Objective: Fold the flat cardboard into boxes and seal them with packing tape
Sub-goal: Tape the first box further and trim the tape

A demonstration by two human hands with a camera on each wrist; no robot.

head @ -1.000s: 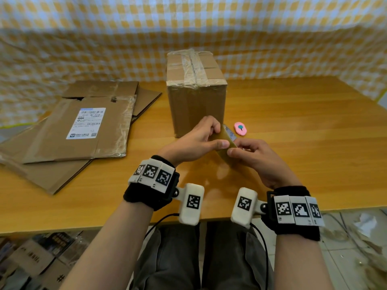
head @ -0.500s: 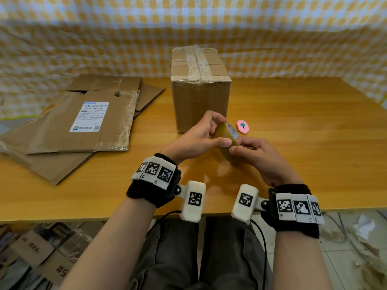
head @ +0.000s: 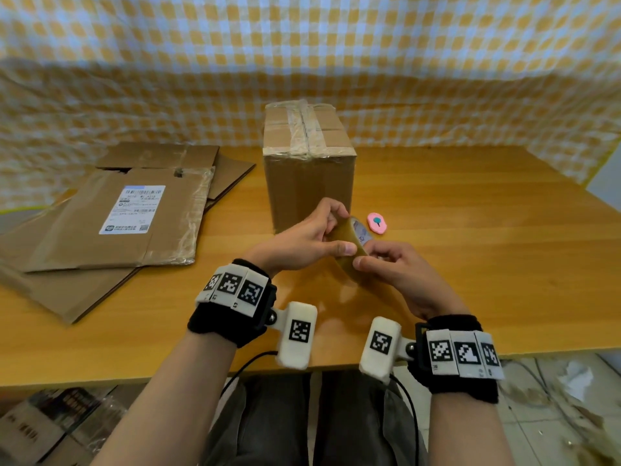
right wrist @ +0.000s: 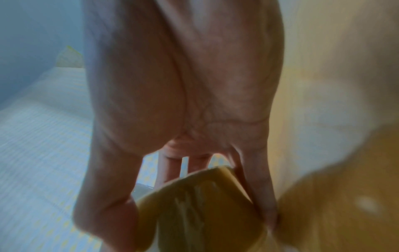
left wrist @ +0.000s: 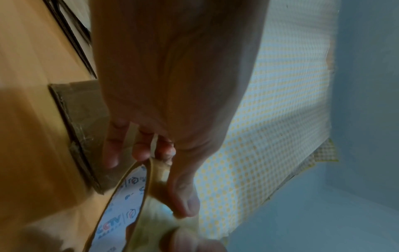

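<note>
A roll of brownish packing tape (head: 349,243) is held above the table just in front of a sealed cardboard box (head: 307,169). My left hand (head: 312,240) grips the roll, thumb on its outer face and fingers curled over its top. My right hand (head: 386,267) pinches the roll's near lower edge with thumb and fingers. The left wrist view shows the tape roll (left wrist: 129,201) with its printed white core below my left fingers (left wrist: 140,150). In the blurred right wrist view the tape roll (right wrist: 200,208) sits between thumb and fingers. Flat cardboard (head: 111,220) lies at the left.
A small pink cutter (head: 377,223) lies on the wooden table (head: 487,250) right of the box. A checked yellow cloth (head: 302,62) hangs behind the table. Loose cardboard and paper scraps lie on the floor under the table's front edge.
Both hands stay on the tape roll in front of the box. The right fingers have shifted slightly along the roll's edge. The camera view has drifted a little.
</note>
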